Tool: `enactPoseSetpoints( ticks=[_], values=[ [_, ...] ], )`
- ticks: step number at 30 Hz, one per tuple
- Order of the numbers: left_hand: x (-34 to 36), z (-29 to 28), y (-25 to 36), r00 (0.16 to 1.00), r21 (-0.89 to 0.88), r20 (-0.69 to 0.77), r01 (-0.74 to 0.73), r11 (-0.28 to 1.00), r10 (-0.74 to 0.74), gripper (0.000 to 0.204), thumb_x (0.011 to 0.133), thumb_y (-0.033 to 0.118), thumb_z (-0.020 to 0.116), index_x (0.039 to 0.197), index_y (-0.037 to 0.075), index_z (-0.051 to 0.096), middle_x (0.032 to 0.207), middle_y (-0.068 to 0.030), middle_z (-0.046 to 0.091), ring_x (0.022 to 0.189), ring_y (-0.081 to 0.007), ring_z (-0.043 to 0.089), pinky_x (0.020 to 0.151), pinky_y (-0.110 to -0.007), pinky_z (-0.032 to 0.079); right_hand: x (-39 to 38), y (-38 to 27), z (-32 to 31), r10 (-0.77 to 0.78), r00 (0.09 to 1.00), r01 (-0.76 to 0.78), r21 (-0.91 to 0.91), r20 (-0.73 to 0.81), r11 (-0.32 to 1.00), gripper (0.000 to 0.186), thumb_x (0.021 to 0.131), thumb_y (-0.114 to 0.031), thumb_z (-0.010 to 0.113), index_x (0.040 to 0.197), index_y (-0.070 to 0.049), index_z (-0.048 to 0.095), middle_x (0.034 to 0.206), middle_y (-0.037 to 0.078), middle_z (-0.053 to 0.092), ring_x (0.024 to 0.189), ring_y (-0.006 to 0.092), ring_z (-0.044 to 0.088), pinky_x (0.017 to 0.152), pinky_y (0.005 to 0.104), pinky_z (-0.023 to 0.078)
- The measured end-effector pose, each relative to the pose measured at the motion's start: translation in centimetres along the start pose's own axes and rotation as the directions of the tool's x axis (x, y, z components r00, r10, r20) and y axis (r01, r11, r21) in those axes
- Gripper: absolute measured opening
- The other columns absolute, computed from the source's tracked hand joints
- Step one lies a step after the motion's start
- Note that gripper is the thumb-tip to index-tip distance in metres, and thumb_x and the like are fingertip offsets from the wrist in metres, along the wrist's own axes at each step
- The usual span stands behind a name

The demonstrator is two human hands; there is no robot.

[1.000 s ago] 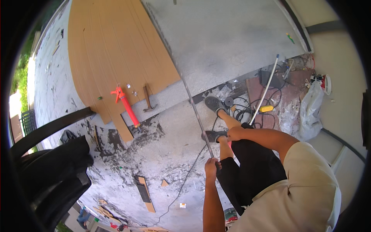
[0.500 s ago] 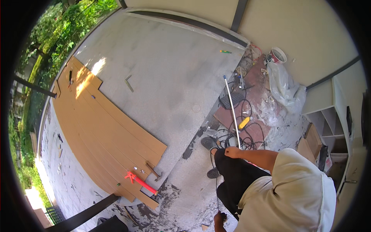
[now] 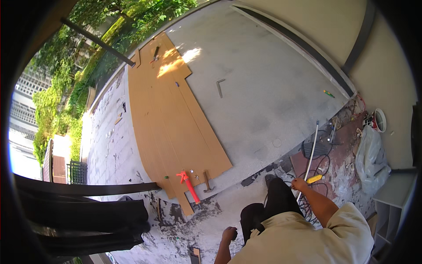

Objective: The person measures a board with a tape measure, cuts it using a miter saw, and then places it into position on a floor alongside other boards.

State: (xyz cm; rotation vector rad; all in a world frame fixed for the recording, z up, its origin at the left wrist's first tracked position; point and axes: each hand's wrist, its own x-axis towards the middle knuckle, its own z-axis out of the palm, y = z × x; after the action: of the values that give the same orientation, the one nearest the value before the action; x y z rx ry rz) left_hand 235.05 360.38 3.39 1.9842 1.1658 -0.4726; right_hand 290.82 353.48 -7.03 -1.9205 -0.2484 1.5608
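My right hand (image 3: 299, 184) is closed, held out over my knee. Just beside it runs a long white tube (image 3: 312, 147) with a blue tip, which passes behind my forearm; I cannot make out whether anything is in the fist. My left hand (image 3: 229, 233) hangs low beside my left leg with curled fingers, and what is inside them is hidden. Ahead of me, brown floor planks (image 3: 176, 127) lie joined on a grey floor. On their near end rest an orange-red caulking gun (image 3: 188, 186) and a hammer (image 3: 206, 181).
A metal square (image 3: 220, 88) lies on the grey underlay (image 3: 259, 114). To the right are a yellow tool (image 3: 314, 179), tangled black cable (image 3: 324, 163), a plastic sheet (image 3: 371, 160), a bucket (image 3: 379, 119) and shelves (image 3: 389, 215). Black cloth (image 3: 88, 215) hangs at the left by a dark post.
My view has turned left, so the planks and tools appear further right. My right foot has moved. The dark cord that ran down to my left hand no longer shows there.
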Motion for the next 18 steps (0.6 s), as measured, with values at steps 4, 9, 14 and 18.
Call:
enactPoseSetpoints(
  ticks=[4, 9, 14, 18],
  values=[
    [7.6, -9.9, 10.6, 0.912, -0.805, 0.068, 0.290, 0.518, -0.405, 0.019, 0.089, 0.019, 0.059, 0.094, 0.006, 0.072, 0.074, -0.0029, 0.063, 0.065, -0.0139, 0.060, 0.059, -0.028, 0.048, 0.9, -3.4, -7.1, 0.017, 0.990, -0.010, 0.049, -0.140, 0.999, 0.018, 0.092, -0.017, 0.058, 0.095, -0.001, 0.065, 0.077, 0.012, 0.068, 0.060, 0.0188, 0.065, 0.054, 0.0311, 0.054],
    [11.4, -14.3, 13.7, 0.938, -0.723, 0.031, 0.258, 0.641, -0.344, 0.029, 0.087, 0.027, 0.056, 0.093, 0.005, 0.075, 0.082, -0.0061, 0.069, 0.078, -0.0161, 0.062, 0.071, -0.030, 0.048, 1.9, -5.8, -13.1, -0.005, 0.943, 0.083, 0.221, -0.334, 0.972, 0.016, 0.092, -0.016, 0.056, 0.095, -0.003, 0.064, 0.075, 0.010, 0.066, 0.061, 0.0187, 0.066, 0.052, 0.0306, 0.054],
    [11.2, -10.1, 6.4, 0.914, -0.173, 0.231, 0.377, 0.910, -0.335, 0.023, 0.083, 0.027, 0.065, 0.090, 0.007, 0.075, 0.089, -0.0116, 0.073, 0.083, -0.0260, 0.069, 0.072, -0.038, 0.055, 4.2, -3.9, -12.6, 0.101, 0.954, -0.026, 0.257, -0.283, 0.966, 0.016, 0.088, -0.017, 0.057, 0.081, -0.004, 0.061, 0.071, 0.010, 0.064, 0.054, 0.0205, 0.063, 0.047, 0.0334, 0.054],
    [17.9, -10.6, 5.7, 0.812, 0.363, 0.581, -0.326, 0.873, 0.061, 0.025, 0.085, 0.032, 0.073, 0.094, 0.009, 0.073, 0.088, -0.0098, 0.071, 0.086, -0.0308, 0.070, 0.071, -0.043, 0.058, 3.8, 9.5, -18.6, -0.235, 0.969, 0.108, -0.723, -0.078, 0.683, 0.010, 0.086, -0.016, 0.062, 0.089, -0.007, 0.065, 0.072, 0.010, 0.066, 0.057, 0.0218, 0.065, 0.051, 0.0353, 0.057]
  ],
)
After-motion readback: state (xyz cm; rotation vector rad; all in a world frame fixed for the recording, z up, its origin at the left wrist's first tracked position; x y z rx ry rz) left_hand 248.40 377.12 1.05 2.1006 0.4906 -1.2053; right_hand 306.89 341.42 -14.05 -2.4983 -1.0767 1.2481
